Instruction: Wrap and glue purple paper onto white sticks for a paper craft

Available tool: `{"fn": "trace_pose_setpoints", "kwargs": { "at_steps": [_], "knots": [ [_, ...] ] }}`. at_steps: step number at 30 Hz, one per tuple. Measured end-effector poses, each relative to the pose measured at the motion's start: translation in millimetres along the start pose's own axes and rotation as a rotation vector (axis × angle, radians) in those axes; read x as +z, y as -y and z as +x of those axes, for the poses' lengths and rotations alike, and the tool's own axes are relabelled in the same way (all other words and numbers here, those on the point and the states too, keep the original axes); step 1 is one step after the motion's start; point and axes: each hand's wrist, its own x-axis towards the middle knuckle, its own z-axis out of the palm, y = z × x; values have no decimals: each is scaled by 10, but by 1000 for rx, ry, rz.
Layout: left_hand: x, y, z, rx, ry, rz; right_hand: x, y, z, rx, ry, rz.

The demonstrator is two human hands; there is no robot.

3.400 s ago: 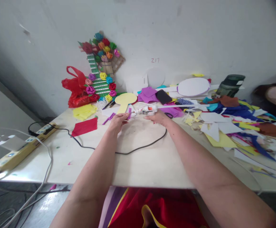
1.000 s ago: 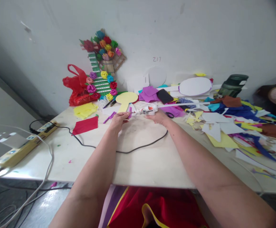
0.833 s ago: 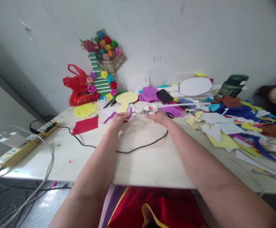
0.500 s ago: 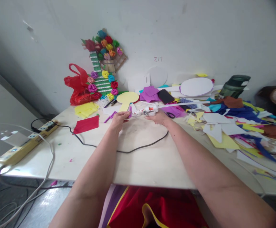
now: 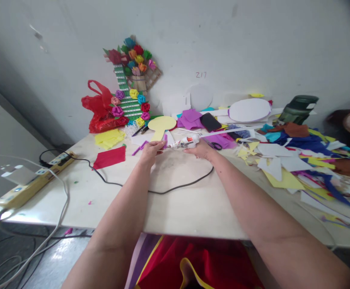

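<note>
My right hand (image 5: 201, 149) is wrapped round a white hot glue gun (image 5: 187, 141), whose nozzle points left. A long glue stick (image 5: 232, 131) sticks out of its back end. My left hand (image 5: 151, 152) pinches a small purple strip (image 5: 165, 140), and the nozzle tip is close against it; whether they touch I cannot tell. Just behind the left hand lies a yellow paper piece (image 5: 162, 123) with a round head and a narrow stem. More purple strips (image 5: 139, 148) rest left of that hand. Black-handled scissors (image 5: 216, 146) lie beyond the right hand.
A black cord (image 5: 175, 189) loops across the table to a power strip (image 5: 36, 181) at the left. Paper scraps (image 5: 280, 162) cover the right side. A phone (image 5: 210, 122), a green bottle (image 5: 298, 109), a red bag (image 5: 98, 108) and a flower craft (image 5: 129, 86) stand or lie along the wall.
The glue gun has tilted or shifted very slightly in my right hand, and its glue stick sits a little lower. My left hand and the purple strip stay in place.
</note>
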Motion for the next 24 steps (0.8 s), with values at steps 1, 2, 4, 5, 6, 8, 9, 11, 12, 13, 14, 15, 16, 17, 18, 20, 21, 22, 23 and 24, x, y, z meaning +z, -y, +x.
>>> {"fn": "trace_pose_setpoints", "kwargs": {
  "at_steps": [1, 2, 4, 5, 6, 8, 9, 11, 12, 13, 14, 15, 16, 17, 18, 20, 21, 22, 23, 24],
  "knots": [
    [0, -2, -2, -1, 0, 0, -3, 6, -3, 4, 2, 0],
    [0, -3, -2, 0, 1, -1, -6, 13, -7, 6, 2, -3],
    [-3, 0, -1, 1, 1, -2, -13, 23, -12, 6, 1, -11],
    [-4, 4, 2, 1, 2, -2, -15, 24, -13, 6, -4, -13],
    [-6, 8, 5, 2, 3, 0, -15, 22, -11, 4, -11, -16],
    [-10, 19, 13, 7, 7, 5, -14, 8, -3, 3, -24, -24],
    [-11, 24, 16, 11, 11, 9, -12, -2, 2, 2, -31, -30],
    [-13, 31, 20, 15, 18, 16, -9, -20, 12, -3, -43, -40],
    [-13, 33, 22, 15, 21, 19, -8, -25, 14, -7, -46, -43],
    [-13, 35, 22, 14, 23, 22, -8, -27, 15, -8, -50, -48],
    [-13, 37, 22, 12, 25, 24, -9, -24, 13, -7, -52, -53],
    [-13, 38, 21, 11, 27, 26, -11, -19, 9, -2, -55, -57],
    [-13, 39, 20, 11, 30, 27, -14, -11, 4, 5, -56, -59],
    [-13, 39, 19, 11, 34, 27, -16, -2, -1, 12, -58, -60],
    [-12, 39, 18, 11, 37, 27, -19, 7, -6, 20, -58, -59],
    [-11, 37, 15, 11, 41, 28, -23, 19, -13, 27, -59, -53],
    [-10, 35, 13, 11, 41, 28, -24, 20, -14, 26, -59, -49],
    [-9, 33, 11, 11, 42, 27, -23, 18, -13, 25, -63, -44],
    [-9, 31, 9, 11, 43, 26, -22, 12, -10, 24, -70, -36],
    [-8, 29, 7, 10, 44, 25, -20, 3, -6, 21, -75, -26]
  ]
}}
